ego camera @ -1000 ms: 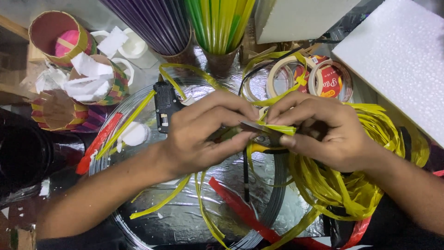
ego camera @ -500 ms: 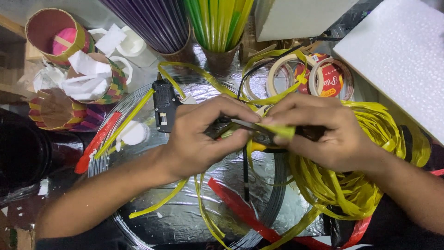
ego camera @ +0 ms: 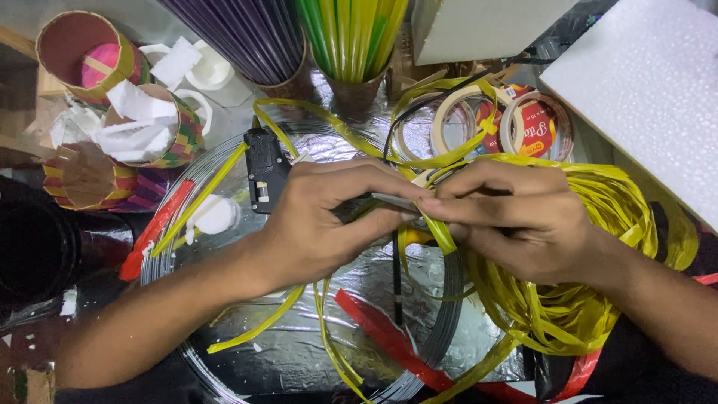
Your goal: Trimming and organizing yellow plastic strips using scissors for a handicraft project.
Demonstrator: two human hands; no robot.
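Note:
My left hand [ego camera: 329, 217] and my right hand [ego camera: 512, 217] meet fingertip to fingertip over a foil-covered board [ego camera: 314, 352]. Between them they pinch a thin grey wire piece [ego camera: 395, 200] with a yellow plastic strip [ego camera: 441, 236] wound around it. The strip runs down and right into a big tangled bundle of yellow strips [ego camera: 598, 247] under my right wrist. A black glue gun [ego camera: 263, 176] lies just left of my left hand.
Coiled grey wire [ego camera: 441, 329] rings the board. Red strips [ego camera: 389, 337] lie across it. Tape rolls [ego camera: 523, 123] sit behind my hands, cups of purple sticks [ego camera: 247, 34] and green-yellow sticks [ego camera: 351, 37] further back. Paper cups [ego camera: 82, 52] stand left, white foam sheet [ego camera: 643, 90] right.
My hands have shifted slightly left and closer together, fingers working the yellow strip along the wire. Nothing else has moved.

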